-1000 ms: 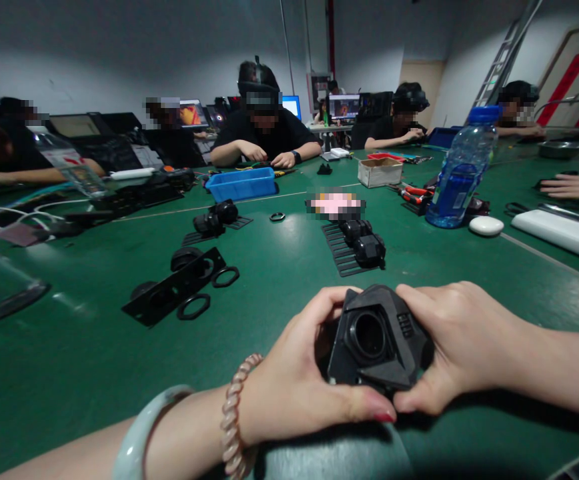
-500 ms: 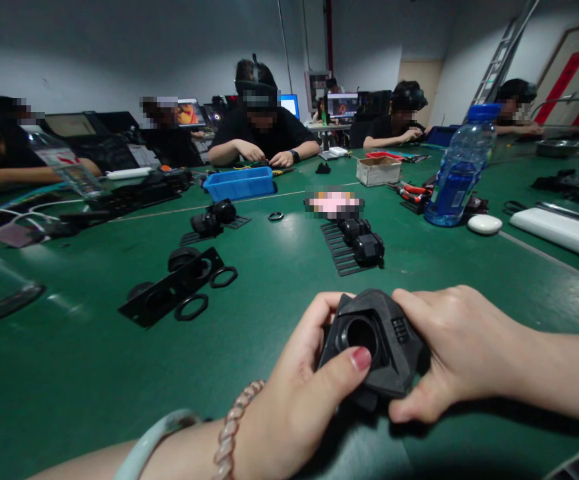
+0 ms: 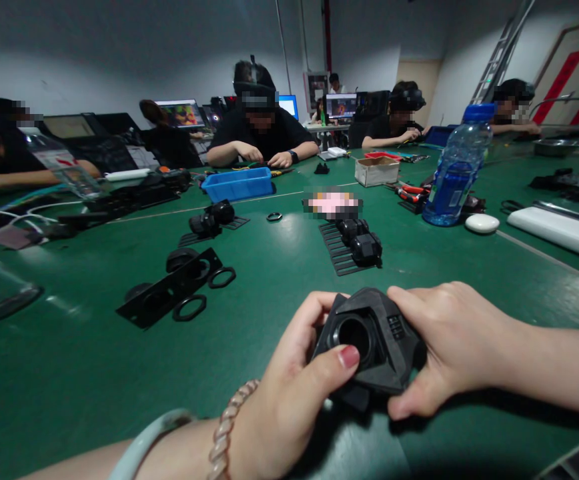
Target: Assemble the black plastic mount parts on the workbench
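Observation:
A black angular plastic part (image 3: 384,347) with a round hole is held between both hands above the green table. My left hand (image 3: 294,387) wraps round its left side, the thumb lying beside the hole. From the right, my right hand (image 3: 449,347) grips the same part, fingers at its top edge and thumb at its lower edge. To the left lie a black plate with round fittings (image 3: 169,290) and two black rings (image 3: 189,307). Beyond the hands is a slatted black part with knobs (image 3: 352,247); a similar one (image 3: 212,219) lies farther left.
Past these parts stand a blue tray (image 3: 238,185), a small white box (image 3: 376,171) and a blue-capped bottle (image 3: 454,173). A white oval object (image 3: 482,223) is beside the bottle. Several people sit around the far side of the green table (image 3: 249,347).
The held part has shifted slightly left and turned a little, with both hands still on it. The view has also moved slightly.

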Demonstrator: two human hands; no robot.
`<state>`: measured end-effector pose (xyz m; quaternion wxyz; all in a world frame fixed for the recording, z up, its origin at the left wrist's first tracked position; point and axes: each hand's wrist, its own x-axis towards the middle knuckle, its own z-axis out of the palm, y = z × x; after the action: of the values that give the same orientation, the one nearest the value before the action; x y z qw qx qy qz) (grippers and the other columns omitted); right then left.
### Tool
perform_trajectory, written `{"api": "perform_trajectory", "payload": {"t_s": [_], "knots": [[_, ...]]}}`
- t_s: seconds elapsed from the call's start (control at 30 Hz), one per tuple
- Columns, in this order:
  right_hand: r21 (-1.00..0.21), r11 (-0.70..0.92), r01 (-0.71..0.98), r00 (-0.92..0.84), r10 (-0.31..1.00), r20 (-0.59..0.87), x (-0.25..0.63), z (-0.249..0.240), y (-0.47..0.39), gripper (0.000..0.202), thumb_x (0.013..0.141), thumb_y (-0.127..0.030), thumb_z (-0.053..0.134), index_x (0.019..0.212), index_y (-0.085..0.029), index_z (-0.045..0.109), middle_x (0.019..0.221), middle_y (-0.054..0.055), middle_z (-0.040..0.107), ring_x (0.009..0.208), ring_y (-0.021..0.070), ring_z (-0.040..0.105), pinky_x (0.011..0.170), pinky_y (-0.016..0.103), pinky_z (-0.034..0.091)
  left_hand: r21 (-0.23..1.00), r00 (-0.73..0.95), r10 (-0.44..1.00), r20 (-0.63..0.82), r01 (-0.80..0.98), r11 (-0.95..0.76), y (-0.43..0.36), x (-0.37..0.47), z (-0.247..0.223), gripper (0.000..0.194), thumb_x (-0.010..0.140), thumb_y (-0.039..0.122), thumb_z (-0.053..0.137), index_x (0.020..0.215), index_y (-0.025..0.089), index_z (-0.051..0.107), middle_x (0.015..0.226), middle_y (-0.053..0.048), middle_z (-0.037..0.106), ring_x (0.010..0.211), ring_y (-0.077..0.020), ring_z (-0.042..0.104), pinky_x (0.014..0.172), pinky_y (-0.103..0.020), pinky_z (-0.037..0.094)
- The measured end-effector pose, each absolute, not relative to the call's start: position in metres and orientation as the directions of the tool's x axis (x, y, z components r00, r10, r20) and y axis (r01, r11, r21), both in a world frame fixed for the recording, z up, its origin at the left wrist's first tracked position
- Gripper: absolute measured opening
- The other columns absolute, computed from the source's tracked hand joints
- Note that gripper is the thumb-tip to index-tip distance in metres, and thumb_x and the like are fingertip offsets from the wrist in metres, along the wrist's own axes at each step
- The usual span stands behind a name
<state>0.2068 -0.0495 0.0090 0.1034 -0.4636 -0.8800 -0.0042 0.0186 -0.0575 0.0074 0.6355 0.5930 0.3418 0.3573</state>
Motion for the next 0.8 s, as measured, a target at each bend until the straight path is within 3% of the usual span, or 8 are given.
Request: {"api": "perform_trajectory", "payload": {"t_s": [0.27, 0.47, 0.8], "knots": [[-0.094, 0.541, 0.836, -0.526, 0.838, 0.146, 0.207, 0.01, -0.051, 0.065, 0.049, -0.074, 0.038, 0.074, -0.015, 0.048, 0.058, 0.005, 0.056, 0.05, 0.0163, 0.054, 0.042, 0.021, 0.029, 1.0, 0.49, 0.871, -0.007, -0.018, 0.018, -0.056, 0.02, 0.007, 0.026, 0.071, 0.028, 0.046, 0.095, 0.018, 0.044, 0.081, -0.002, 0.051, 0.068, -0.0122, 0.047, 0.063, -0.023, 0.039], [-0.077, 0.544, 0.836, -0.528, 0.834, 0.159, 0.207, 0.009, -0.056, 0.063, 0.05, -0.074, 0.039, 0.073, -0.016, 0.047, 0.057, 0.005, 0.056, 0.05, 0.0166, 0.054, 0.043, 0.021, 0.029, 0.979, 0.502, 0.861, 0.077, 0.125, -0.16, -0.056, 0.018, 0.007, 0.026, 0.07, 0.03, 0.045, 0.093, 0.017, 0.042, 0.078, -0.001, 0.05, 0.064, -0.0112, 0.045, 0.056, -0.021, 0.038], [0.074, 0.475, 0.877, -0.48, 0.858, 0.181, 0.209, 0.001, -0.052, 0.061, 0.055, -0.073, 0.035, 0.072, -0.016, 0.045, 0.055, 0.006, 0.057, 0.047, 0.0182, 0.054, 0.042, 0.023, 0.029, 0.67, 0.527, 0.838, 0.143, 0.572, -0.474, -0.038, 0.02, 0.005, 0.021, 0.07, 0.027, 0.045, 0.089, 0.017, 0.041, 0.069, 0.001, 0.049, 0.058, -0.0095, 0.044, 0.052, -0.02, 0.036]]}}
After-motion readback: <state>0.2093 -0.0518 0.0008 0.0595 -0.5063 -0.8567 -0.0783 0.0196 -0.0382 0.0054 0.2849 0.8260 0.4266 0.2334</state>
